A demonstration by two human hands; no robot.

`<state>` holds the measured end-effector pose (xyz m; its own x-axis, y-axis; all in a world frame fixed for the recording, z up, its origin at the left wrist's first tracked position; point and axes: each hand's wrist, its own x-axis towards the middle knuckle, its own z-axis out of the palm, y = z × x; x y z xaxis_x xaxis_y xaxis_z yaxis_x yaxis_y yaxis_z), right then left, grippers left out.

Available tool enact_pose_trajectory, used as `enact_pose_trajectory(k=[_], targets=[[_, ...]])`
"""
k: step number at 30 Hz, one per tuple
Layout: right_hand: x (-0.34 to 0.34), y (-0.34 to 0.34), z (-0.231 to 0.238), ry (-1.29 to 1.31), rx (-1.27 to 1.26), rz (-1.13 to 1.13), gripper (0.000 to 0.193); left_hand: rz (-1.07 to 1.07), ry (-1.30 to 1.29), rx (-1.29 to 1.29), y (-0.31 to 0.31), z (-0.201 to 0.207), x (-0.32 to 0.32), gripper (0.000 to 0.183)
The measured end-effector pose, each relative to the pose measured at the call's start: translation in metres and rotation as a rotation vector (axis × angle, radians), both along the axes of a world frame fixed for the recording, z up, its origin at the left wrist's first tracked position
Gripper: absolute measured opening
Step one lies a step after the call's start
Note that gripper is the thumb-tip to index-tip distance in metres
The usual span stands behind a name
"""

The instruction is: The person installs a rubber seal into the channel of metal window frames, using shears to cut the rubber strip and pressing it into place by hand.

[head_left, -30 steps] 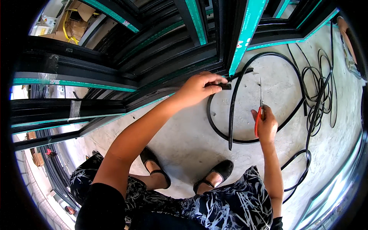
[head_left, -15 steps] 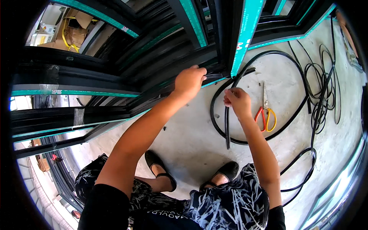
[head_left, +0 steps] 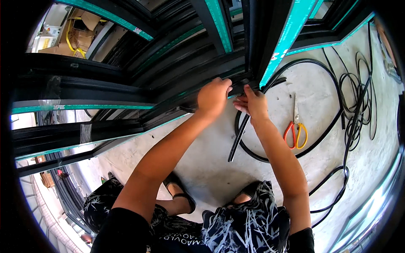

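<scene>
My right hand (head_left: 254,104) is at the lower corner of a black window or door frame (head_left: 177,90) edged with teal film. Its thumb and fingers close on a black rubber sealing strip (head_left: 237,145), whose loose end hangs down toward the floor. To the left, close by, my left hand (head_left: 212,98) is closed with curled fingers against the bottom rail of the same frame. Whatever lies within those fingers is hidden. Scissors (head_left: 296,122) with one red and one yellow handle lie on the floor, right of my right forearm.
A large loop of black strip (head_left: 331,130) circles the scissors on the concrete floor (head_left: 202,154). Tangled thin black strip (head_left: 358,95) lies farther right. More frames lean at the left and upper right. A cardboard box (head_left: 67,40) shows behind them.
My right hand has moved up and left, from above the floor to the frame's corner, bringing the strip along. The strip's hanging end has swung left. My left hand has shifted slightly right and down.
</scene>
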<state>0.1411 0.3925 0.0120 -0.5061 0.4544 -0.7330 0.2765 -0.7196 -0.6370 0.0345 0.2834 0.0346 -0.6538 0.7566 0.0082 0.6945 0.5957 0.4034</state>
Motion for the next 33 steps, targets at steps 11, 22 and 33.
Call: enact_pose_trajectory(k=[11,22,33], targets=[[-0.025,0.007,-0.004,-0.191,0.001,-0.018,0.038,-0.064,-0.003,-0.098,0.008,0.005,-0.009,0.011],[-0.036,-0.011,0.007,-0.232,0.123,-0.095,0.022,-0.075,0.135,-0.056,0.012,-0.004,-0.008,0.012],[-0.038,-0.022,-0.004,-0.172,0.028,-0.001,0.02,-0.074,0.144,0.074,-0.029,0.016,-0.007,0.014]])
